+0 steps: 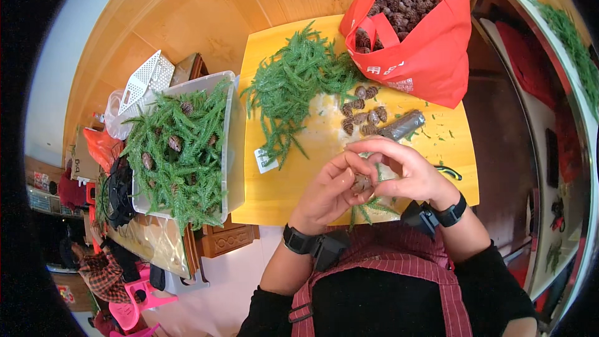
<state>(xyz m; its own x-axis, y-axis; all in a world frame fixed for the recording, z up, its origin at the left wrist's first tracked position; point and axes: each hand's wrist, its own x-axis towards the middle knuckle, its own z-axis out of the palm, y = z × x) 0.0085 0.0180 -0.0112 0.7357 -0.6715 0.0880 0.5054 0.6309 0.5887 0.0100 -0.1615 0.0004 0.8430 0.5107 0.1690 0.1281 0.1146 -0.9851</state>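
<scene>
Yellow desk [437, 143] carries it all. Red bag [430, 56] at far R, full of cones [405, 3]; clear bin [232, 150] w/ green sprigs [181, 175] just beside desk's L edge. Sprig pile [299, 75] mid-desk. L hand [334, 190] & R hand [405, 168] meet over near edge: L fingers pinched nearly closed on a brownish bit [360, 183], prob. a cone, mostly hidden; R fingers curved w/ a gap, can't tell if gripping. Loose cones [374, 117] beyond; small sprig [374, 212] below hands, held or lying unclear. Step in hand: prob. fine two-handed cone work. Next move calls for steady L pinch, R fingertips free.
</scene>
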